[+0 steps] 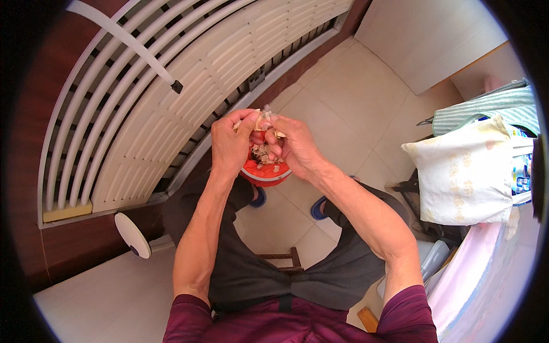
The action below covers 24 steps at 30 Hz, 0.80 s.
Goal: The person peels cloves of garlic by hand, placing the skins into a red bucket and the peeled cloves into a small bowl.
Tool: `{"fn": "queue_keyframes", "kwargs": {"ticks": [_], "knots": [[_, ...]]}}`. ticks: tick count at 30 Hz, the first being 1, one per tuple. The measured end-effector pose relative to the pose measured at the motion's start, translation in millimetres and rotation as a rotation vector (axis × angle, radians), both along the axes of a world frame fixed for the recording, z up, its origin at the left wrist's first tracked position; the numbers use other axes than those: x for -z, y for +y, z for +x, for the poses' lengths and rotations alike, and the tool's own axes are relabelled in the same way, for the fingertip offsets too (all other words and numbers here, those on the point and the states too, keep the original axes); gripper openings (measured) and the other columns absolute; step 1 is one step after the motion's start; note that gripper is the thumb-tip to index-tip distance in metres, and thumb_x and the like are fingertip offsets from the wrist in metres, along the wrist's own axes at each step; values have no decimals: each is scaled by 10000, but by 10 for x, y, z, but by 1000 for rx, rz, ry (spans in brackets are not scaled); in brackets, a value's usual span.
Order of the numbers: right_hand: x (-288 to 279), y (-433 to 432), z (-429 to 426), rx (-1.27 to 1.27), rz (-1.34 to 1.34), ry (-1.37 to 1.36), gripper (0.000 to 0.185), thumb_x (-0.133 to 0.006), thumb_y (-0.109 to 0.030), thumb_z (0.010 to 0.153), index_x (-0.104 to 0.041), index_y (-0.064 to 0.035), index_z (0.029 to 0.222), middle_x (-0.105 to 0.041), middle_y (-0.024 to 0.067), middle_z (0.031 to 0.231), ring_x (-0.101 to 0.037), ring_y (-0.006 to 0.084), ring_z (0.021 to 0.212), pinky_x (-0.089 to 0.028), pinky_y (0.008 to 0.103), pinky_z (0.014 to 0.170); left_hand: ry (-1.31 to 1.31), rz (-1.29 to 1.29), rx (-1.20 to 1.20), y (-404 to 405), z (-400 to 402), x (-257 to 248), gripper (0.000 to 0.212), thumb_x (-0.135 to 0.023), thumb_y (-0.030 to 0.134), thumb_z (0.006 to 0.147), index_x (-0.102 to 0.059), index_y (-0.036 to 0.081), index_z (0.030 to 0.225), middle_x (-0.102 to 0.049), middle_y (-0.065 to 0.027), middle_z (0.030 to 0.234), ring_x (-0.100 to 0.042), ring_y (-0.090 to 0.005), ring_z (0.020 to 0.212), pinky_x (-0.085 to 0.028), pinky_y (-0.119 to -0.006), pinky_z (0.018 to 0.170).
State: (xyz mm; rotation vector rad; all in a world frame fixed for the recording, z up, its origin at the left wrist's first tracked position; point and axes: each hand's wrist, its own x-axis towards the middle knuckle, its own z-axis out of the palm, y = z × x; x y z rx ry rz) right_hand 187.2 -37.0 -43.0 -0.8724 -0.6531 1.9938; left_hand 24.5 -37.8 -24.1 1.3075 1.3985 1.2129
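Both of my hands meet above a red plastic bucket (261,182) that stands between my feet. My left hand (229,139) pinches a pale, papery piece of garlic (257,119) between thumb and fingers. From the other side, my right hand (296,143) grips it too, its fingers curled beneath. A small yellowish piece (279,134) shows at the right fingertips. Inside the bucket lie loose garlic skins (262,152) on a red surface. My fingers hide part of the garlic and the bucket's far side.
A cream slatted radiator cover (180,115) in dark wood runs along the left, with a pale strap (128,43) across it. On the right, a white cloth bag (461,171) and a striped cloth (484,107) rest on a dark support. A stool rung (296,258) shows between my legs.
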Motion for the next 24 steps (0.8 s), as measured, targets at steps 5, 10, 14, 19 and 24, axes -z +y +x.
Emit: {"fn": "queue_keyframes", "kwargs": {"ticks": [5,10,14,19,24], "knots": [[-38,24,-7,63,-7,17,209,-591,-168,1010,-657,-9,1128,-636,41,804,-599,96,607,-558,261,543,-250,-157,61,-12,-75,37,197,-637,116,1022,-713,-41,1113,-738,-93,933,-673,-122,747,-572,-276,714],[-65,18,100,-23,23,-87,201,-606,-172,1028,-663,-30,1159,-619,-5,797,-560,78,616,-525,255,557,-323,-138,71,-15,-86,-3,217,-637,121,1028,-687,-43,1160,-731,-125,1021,-683,-146,773,-575,-278,727],[6,-25,74,-107,56,-190,203,-632,-210,1029,-677,-41,1131,-614,-10,776,-551,75,605,-512,248,541,-338,-138,29,-6,-139,8,232,-642,135,1030,-684,-42,1175,-729,-126,1039,-684,-138,790,-579,-270,719],[150,46,119,-199,145,-402,262,-663,-263,1022,-704,-23,1119,-621,0,774,-566,84,608,-497,250,547,-296,-135,-48,36,-172,29,258,-656,155,1024,-684,-38,1194,-723,-114,1023,-676,-123,780,-586,-264,664],[169,-4,102,-212,604,-925,374,-691,-275,997,-681,16,1233,-692,62,847,-642,132,652,-527,294,582,-296,-146,-50,7,-184,-5,257,-669,143,1013,-689,-48,1183,-715,-95,963,-657,-112,754,-562,-264,617]]}}
